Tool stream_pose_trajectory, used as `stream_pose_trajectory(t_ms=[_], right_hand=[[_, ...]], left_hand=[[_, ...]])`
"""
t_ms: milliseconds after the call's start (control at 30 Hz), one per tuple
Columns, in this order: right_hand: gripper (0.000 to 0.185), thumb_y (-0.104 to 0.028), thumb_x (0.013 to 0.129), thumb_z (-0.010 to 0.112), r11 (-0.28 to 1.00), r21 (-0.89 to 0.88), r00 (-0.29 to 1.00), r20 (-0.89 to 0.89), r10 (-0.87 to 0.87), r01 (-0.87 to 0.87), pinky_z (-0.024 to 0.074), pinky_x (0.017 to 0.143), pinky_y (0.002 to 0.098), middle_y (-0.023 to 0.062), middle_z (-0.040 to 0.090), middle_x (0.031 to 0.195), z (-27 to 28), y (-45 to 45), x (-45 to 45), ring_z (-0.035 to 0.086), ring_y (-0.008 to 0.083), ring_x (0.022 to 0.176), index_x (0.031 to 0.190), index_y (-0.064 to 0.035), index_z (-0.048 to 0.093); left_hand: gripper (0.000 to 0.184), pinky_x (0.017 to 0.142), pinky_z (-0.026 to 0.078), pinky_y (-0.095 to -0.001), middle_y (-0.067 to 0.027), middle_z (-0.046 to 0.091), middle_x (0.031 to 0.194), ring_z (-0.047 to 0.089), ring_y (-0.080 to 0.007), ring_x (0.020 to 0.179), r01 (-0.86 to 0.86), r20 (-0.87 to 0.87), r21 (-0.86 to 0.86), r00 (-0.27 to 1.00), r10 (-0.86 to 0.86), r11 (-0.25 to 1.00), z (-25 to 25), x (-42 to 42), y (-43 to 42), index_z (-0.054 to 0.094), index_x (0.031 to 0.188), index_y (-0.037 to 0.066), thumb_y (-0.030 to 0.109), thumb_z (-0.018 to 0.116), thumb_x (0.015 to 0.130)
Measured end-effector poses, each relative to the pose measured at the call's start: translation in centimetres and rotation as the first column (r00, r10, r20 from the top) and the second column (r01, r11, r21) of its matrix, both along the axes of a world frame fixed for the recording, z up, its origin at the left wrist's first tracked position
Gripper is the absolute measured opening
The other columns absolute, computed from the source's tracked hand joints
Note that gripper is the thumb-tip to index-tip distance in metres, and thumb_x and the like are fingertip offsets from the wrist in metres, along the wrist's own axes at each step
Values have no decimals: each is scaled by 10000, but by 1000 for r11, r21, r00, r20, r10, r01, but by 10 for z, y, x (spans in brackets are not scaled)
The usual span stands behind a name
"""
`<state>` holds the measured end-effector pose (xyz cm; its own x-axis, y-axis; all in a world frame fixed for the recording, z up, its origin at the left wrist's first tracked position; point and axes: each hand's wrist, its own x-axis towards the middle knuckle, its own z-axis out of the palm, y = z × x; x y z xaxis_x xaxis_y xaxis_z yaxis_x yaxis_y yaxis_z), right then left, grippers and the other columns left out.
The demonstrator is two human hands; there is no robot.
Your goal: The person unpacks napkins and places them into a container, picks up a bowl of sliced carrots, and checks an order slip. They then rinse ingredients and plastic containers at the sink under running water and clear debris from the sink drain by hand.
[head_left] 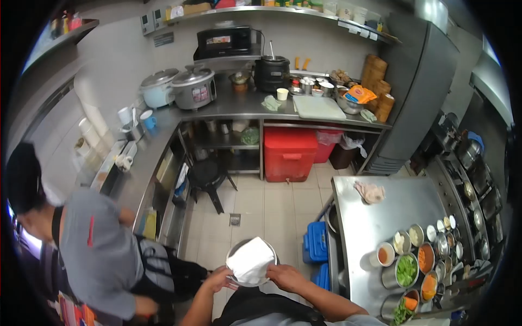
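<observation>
In front of my waist I hold a round metal bowl [235, 247] over the tiled floor. A white sheet of cloth or paper [251, 261], I cannot tell which, lies across its top and hides what is inside. My left hand [220, 279] is closed on the bowl's near left side. On the right side, my right hand [284, 276] grips the rim, its fingers close to the white sheet's edge.
A co-worker [103, 244] in a grey shirt stands close on my left. To my right is a steel table [353, 228] with several food containers and a crumpled cloth [370, 192]. A black stool [209, 176] and red cooler box [291, 155] are ahead.
</observation>
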<state>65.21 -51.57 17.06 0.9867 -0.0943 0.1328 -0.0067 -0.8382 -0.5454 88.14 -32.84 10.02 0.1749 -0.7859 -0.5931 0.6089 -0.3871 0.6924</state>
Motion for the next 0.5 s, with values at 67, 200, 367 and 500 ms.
stream_pose_trajectory(t_ms=[67,200,367,500], right_hand=[[125,-112,829,576,1000,14,999,-54,-7,7,490,763,441,113,553,1033,-11,-28,32,608,325,883,947,-70,578],[289,-184,866,608,978,25,978,-42,-205,206,511,802,431,92,533,1279,20,-83,88,623,322,947,1144,-107,597],[469,-55,741,735,619,336,607,155,-780,710,535,691,340,149,525,1246,34,-179,128,630,241,801,1174,-97,562],[444,-2,752,712,491,433,454,195,-870,756,530,641,287,172,512,1209,9,-271,151,620,223,777,1159,-64,546]], left_hand=[[398,643,600,-432,-219,629,1012,685,-345,804,93,81,180,991,-109,979,-27,46,-41,476,1176,-75,136,527,842],[248,546,599,-390,-189,644,842,684,-310,633,95,274,233,948,-159,968,1,125,-143,544,984,-85,75,550,795],[142,488,585,-366,-172,630,737,667,-277,567,-59,385,98,923,17,993,20,233,-269,562,847,-65,50,577,765],[108,465,569,-324,-150,624,729,638,-235,529,-314,434,-100,840,326,944,41,312,-387,574,842,-55,22,548,770]])
